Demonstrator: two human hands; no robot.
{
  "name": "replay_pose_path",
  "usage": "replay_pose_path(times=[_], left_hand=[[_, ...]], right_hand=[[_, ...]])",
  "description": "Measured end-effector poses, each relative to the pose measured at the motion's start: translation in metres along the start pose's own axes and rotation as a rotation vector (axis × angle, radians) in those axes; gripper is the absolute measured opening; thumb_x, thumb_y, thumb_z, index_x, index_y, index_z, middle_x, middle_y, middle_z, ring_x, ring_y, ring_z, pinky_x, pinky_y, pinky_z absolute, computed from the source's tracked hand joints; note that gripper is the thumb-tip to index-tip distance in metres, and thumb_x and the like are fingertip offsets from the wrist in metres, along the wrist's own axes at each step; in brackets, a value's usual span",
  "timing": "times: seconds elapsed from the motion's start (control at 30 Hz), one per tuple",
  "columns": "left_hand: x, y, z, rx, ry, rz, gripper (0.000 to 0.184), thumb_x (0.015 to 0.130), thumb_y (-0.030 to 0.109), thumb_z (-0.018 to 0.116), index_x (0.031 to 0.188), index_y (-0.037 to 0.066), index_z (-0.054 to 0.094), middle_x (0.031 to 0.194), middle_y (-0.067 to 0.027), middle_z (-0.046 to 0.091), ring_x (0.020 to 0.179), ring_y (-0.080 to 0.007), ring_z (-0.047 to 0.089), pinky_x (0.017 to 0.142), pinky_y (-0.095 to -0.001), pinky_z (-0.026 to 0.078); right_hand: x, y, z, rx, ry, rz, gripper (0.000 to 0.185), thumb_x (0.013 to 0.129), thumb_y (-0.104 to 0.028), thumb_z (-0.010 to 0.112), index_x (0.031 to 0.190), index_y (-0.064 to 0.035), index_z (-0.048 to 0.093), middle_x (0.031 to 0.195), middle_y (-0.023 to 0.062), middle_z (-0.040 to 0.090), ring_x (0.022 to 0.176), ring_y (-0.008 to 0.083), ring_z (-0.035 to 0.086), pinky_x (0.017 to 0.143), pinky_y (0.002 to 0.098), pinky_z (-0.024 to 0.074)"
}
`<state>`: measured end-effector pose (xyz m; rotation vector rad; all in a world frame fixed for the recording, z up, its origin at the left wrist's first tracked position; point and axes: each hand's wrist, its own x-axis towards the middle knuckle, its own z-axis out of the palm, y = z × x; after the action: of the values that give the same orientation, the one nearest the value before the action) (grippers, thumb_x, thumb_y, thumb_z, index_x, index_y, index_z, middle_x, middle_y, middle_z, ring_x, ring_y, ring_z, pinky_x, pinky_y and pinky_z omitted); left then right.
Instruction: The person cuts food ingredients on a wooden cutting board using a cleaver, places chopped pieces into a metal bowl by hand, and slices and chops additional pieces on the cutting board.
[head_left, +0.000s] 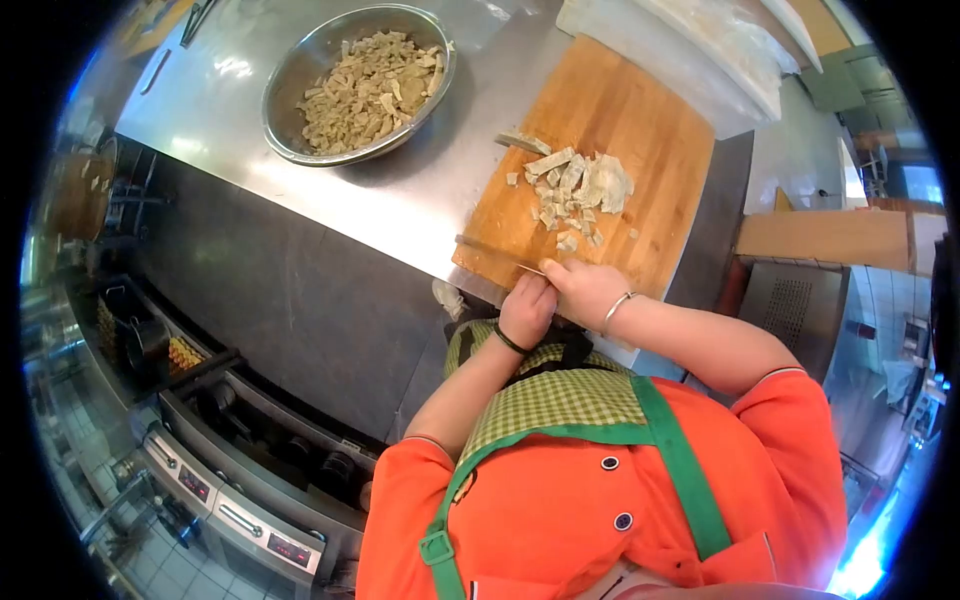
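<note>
My right hand [582, 291] is closed at the near edge of the wooden cutting board [655, 200], holding a knife [492, 252] whose blade points left over the board's near left corner. Against it, slightly lower and to the left, my left hand [527, 312] has its fingers curled together; what they hold, if anything, is hidden. Beyond the hands, a pile of pale, chopped pieces [605, 185] lies mid-board, some in strips and some in small cubes. One longer strip [523, 142] rests at the board's left edge.
A large metal bowl [275, 112] of similar chopped pieces stands on the steel table [215, 110] at the upper left. Translucent plastic sheeting [690, 60] lies beyond the board. Kitchen appliances with control panels [235, 515] are at the lower left.
</note>
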<state>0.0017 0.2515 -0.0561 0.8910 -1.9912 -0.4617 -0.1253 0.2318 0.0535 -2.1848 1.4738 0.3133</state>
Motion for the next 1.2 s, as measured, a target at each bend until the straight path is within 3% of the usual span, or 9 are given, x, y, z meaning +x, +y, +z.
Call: replay_pose_path(times=[0.13, 0.2, 0.4, 0.6, 0.73, 0.83, 0.97, 1.07, 1.2], left_hand=[[0.003, -0.001, -0.005, 0.008, -0.022, 0.022, 0.021, 0.068, 0.003, 0.056, 0.089, -0.001, 0.059, 0.092, -0.0125, 0.057, 0.084, -0.0285, 0.056, 0.073, -0.0329, 0.049], [0.007, -0.001, -0.008, 0.011, -0.006, 0.039, 0.021, 0.068, 0.003, 0.056, 0.088, -0.001, 0.058, 0.092, -0.0122, 0.057, 0.084, -0.0283, 0.056, 0.074, -0.0332, 0.049], [0.000, -0.004, -0.005, -0.001, -0.038, 0.025, 0.023, 0.067, 0.002, 0.056, 0.090, -0.001, 0.058, 0.092, -0.0137, 0.056, 0.084, -0.0290, 0.056, 0.074, -0.0339, 0.049], [0.006, -0.004, -0.007, -0.040, -0.037, 0.035, 0.022, 0.068, 0.000, 0.056, 0.090, 0.000, 0.058, 0.089, -0.0126, 0.057, 0.079, -0.0303, 0.056, 0.069, -0.0368, 0.048], [0.045, -0.006, -0.016, 0.010, -0.045, 0.036, 0.027, 0.070, 0.000, 0.056, 0.097, -0.001, 0.058, 0.094, -0.0139, 0.057, 0.086, -0.0314, 0.055, 0.076, -0.0376, 0.047], [0.100, -0.016, -0.031, 0.145, -0.006, -0.008, 0.025, 0.072, 0.002, 0.056, 0.096, 0.001, 0.058, 0.101, -0.0145, 0.057, 0.094, -0.0306, 0.054, 0.083, -0.0379, 0.045], [0.160, -0.057, -0.008, 0.283, -0.373, -0.094, 0.017, 0.072, 0.000, 0.054, 0.088, 0.003, 0.058, 0.100, -0.0152, 0.057, 0.093, -0.0307, 0.054, 0.082, -0.0382, 0.045], [0.183, -0.063, 0.007, 0.384, -0.556, -0.119, 0.016, 0.072, 0.000, 0.054, 0.087, 0.003, 0.058, 0.097, -0.0153, 0.057, 0.092, -0.0312, 0.054, 0.081, -0.0387, 0.046], [0.193, -0.062, 0.013, 0.402, -0.652, -0.207, 0.016, 0.073, 0.004, 0.055, 0.088, 0.003, 0.058, 0.093, -0.0150, 0.056, 0.093, -0.0311, 0.053, 0.080, -0.0406, 0.045]], right_hand=[[0.005, 0.009, -0.004, 0.134, 0.096, 0.057, 0.035, 0.081, -0.013, 0.052, 0.114, -0.0125, 0.040, 0.088, 0.0170, 0.060, 0.076, 0.0347, 0.061, 0.061, 0.0418, 0.0496], [-0.002, 0.018, -0.015, 0.173, 0.048, 0.225, 0.036, 0.079, -0.010, 0.051, 0.113, -0.0117, 0.040, 0.085, 0.0162, 0.061, 0.078, 0.0340, 0.062, 0.061, 0.0418, 0.0493], [-0.031, 0.019, -0.018, 0.004, -0.137, 0.063, 0.038, 0.078, -0.009, 0.051, 0.114, -0.0121, 0.039, 0.090, 0.0162, 0.061, 0.078, 0.0343, 0.062, 0.061, 0.0427, 0.0491], [-0.001, 0.005, -0.013, 0.125, -0.062, 0.117, 0.039, 0.078, -0.011, 0.052, 0.115, -0.0122, 0.038, 0.088, 0.0171, 0.061, 0.078, 0.0361, 0.061, 0.062, 0.0439, 0.0490], [-0.009, 0.039, -0.015, 0.323, 0.139, 0.278, 0.035, 0.084, -0.015, 0.051, 0.116, -0.0093, 0.041, 0.080, 0.0203, 0.061, 0.073, 0.0389, 0.059, 0.062, 0.0446, 0.0471], [-0.048, 0.062, -0.029, 0.438, 0.433, 0.280, 0.035, 0.084, -0.013, 0.052, 0.116, -0.0082, 0.038, 0.078, 0.0229, 0.060, 0.071, 0.0412, 0.058, 0.062, 0.0477, 0.0448], [-0.085, 0.087, -0.018, 0.593, 0.527, 0.320, 0.036, 0.082, -0.011, 0.054, 0.114, -0.0065, 0.039, 0.076, 0.0223, 0.059, 0.072, 0.0422, 0.057, 0.063, 0.0469, 0.0447], [-0.107, 0.088, -0.010, 0.601, 0.204, 0.291, 0.032, 0.082, -0.011, 0.055, 0.110, -0.0049, 0.041, 0.080, 0.0216, 0.060, 0.076, 0.0402, 0.058, 0.064, 0.0449, 0.0452], [-0.110, 0.073, 0.001, 0.510, 0.054, 0.123, 0.032, 0.082, -0.012, 0.056, 0.110, -0.0074, 0.042, 0.081, 0.0195, 0.060, 0.075, 0.0390, 0.058, 0.064, 0.0445, 0.0459]])
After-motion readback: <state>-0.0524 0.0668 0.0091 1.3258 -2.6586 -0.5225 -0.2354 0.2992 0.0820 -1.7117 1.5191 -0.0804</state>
